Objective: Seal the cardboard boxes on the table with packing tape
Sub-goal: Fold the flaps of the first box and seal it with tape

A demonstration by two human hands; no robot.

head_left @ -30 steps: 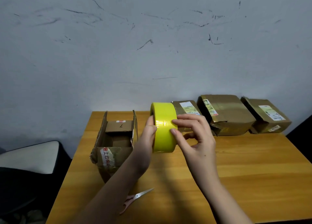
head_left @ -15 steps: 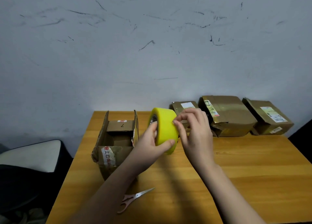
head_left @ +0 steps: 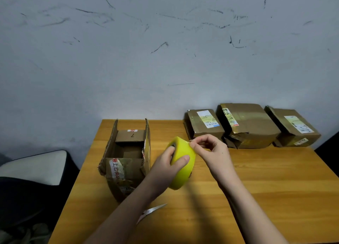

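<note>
L hand (head_left: 169,163): fingers in core of tape roll (head_left: 183,167), thumb across its outer face. R hand (head_left: 211,152): thumb and forefinger pinching at roll's upper edge, other fingers curled. Both forearms bare, converging over table.

The open brown cardboard box (head_left: 128,157) shows a handwritten "7" on its inner flap; its red tape print and the other boxes' labels are illegible.

Your tape roll (head_left: 183,167) is bright yellow, on an orange-brown wood-grain table (head_left: 275,188). The boxes (head_left: 249,126) are brown with white labels; the wall (head_left: 165,50) is grey, streaked black.
</note>
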